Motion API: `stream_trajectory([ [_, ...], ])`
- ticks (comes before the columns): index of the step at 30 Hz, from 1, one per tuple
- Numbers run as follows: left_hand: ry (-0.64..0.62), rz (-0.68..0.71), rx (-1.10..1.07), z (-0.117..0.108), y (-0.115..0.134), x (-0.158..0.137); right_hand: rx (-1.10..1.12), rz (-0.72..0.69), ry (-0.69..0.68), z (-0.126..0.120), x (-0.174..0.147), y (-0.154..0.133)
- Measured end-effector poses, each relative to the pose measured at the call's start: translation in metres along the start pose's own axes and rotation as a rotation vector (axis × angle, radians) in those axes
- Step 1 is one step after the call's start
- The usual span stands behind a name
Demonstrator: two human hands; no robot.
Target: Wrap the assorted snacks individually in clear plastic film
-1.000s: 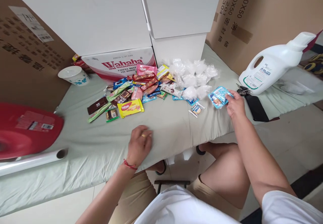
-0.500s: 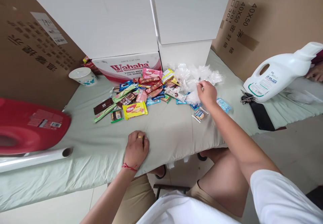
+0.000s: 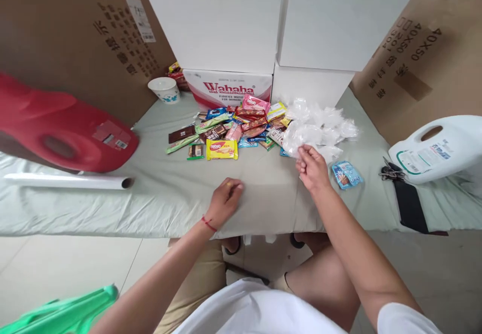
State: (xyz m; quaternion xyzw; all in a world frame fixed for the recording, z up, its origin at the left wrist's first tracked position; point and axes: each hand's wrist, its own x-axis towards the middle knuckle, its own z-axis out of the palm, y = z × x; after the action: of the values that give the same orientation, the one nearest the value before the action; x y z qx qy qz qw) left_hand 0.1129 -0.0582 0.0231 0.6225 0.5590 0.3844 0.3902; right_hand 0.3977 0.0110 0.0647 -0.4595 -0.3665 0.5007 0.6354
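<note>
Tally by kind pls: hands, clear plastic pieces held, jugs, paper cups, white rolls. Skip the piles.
Hands: 2 (left hand, right hand)
Held clear plastic: 1
Jugs: 2 (red jug, white jug)
Paper cup: 1
White roll: 1
Total: 7

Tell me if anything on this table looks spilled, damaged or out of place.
I see nothing spilled or damaged. The black phone stands out: it lies right at the front edge of the table. The white laundry detergent bottle seems odd, sharing space with the snack pile.
</note>
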Motion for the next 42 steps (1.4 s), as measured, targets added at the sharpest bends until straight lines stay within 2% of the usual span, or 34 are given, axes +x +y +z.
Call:
stream_trajectory([
  [1, -0.032, -0.072, -0.199, 0.011, 0.010, 0.004, 0.053, 0.080, -0.033, 0.002, -0.016, 0.008],
  [3, -0.182, -0.245, -0.633, 0.035, 0.027, 0.018, 0.074, 0.186, -0.059, 0.006, -0.040, 0.023],
  [5, -0.307, -0.345, -0.876, 0.054, 0.037, 0.037, -0.021, 0.233, -0.091, 0.008, -0.051, 0.033],
  [6, -0.303, -0.344, -0.926, 0.062, 0.039, 0.047, -0.102, 0.228, -0.112, 0.008, -0.053, 0.035],
  [9, -0.206, -0.267, -0.934, 0.073, 0.036, 0.074, -0.325, 0.165, -0.167, 0.001, -0.048, 0.032],
  [11, -0.141, -0.225, -0.929, 0.076, 0.028, 0.084, -0.365, 0.154, -0.173, -0.006, -0.041, 0.026],
  [15, 0.170, -0.088, -0.907, 0.081, 0.013, 0.087, -0.420, 0.070, -0.087, -0.010, -0.030, 0.022],
  [16, 0.205, -0.051, -0.863, 0.083, 0.011, 0.085, -0.446, 0.035, -0.079, -0.008, -0.029, 0.023],
  [17, 0.201, -0.021, -0.796, 0.084, 0.009, 0.083, -0.469, 0.010, -0.091, -0.006, -0.028, 0.025],
  [20, 0.085, 0.020, -0.521, 0.086, 0.009, 0.081, -0.510, -0.006, -0.181, 0.006, -0.029, 0.030],
  [22, 0.062, -0.010, -0.450, 0.085, 0.010, 0.083, -0.538, -0.009, -0.185, 0.013, -0.030, 0.032],
  [23, 0.071, -0.042, -0.484, 0.084, 0.011, 0.084, -0.554, -0.010, -0.164, 0.015, -0.030, 0.031],
  [29, 0.156, -0.315, -1.002, 0.072, 0.011, 0.096, -0.549, 0.015, -0.039, 0.013, -0.025, 0.026],
  [36, 0.172, -0.508, -1.271, 0.063, 0.017, 0.105, -0.530, 0.093, -0.018, 0.016, -0.024, 0.032],
  [40, 0.143, -0.563, -1.299, 0.049, 0.018, 0.112, -0.497, 0.199, -0.040, 0.015, -0.022, 0.032],
  [42, 0.082, -0.573, -1.249, 0.043, 0.020, 0.111, -0.432, 0.200, -0.033, 0.012, -0.019, 0.028],
])
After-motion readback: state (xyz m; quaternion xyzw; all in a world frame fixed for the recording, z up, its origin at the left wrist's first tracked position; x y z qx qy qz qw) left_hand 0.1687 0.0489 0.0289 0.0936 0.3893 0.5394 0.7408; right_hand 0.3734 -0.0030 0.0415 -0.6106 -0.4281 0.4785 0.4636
